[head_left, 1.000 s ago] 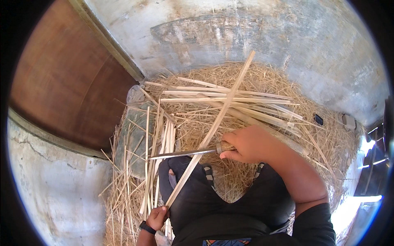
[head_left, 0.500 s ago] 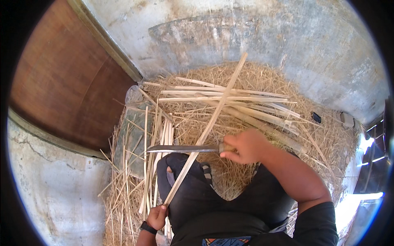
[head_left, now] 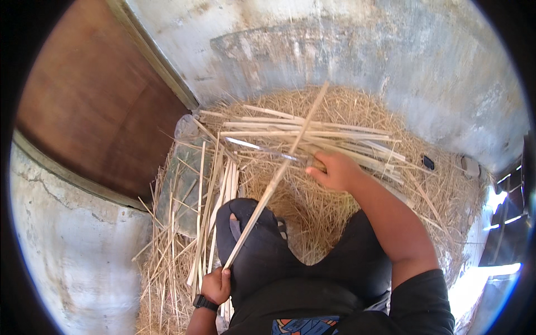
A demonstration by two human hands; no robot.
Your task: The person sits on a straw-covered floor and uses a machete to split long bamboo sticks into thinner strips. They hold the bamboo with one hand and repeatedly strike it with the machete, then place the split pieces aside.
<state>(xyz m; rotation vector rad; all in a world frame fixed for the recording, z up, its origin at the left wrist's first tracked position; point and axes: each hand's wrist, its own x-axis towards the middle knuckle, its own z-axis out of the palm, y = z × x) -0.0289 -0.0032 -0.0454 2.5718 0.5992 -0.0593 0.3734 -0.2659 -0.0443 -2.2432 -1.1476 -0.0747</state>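
Seated on a heap of straw [head_left: 335,223] against a curved grey wall [head_left: 363,61], knees drawn up in dark trousers. Long bamboo strip [head_left: 276,178] held slantwise across the straw, lower end at the left knee, tip reaching toward the wall, seemingly so the blade can run along it. Left hand [head_left: 215,286] clenched round the strip's lower end. Right hand [head_left: 334,170] wrapped tight on the handle of a knife [head_left: 262,148], blade lying crosswise over the strip. More split strips [head_left: 312,134] piled behind on the straw.

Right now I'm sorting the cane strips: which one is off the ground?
The long strip, raised diagonally: left hand grips its lower end, the knife crosses it. The rest lie flat.
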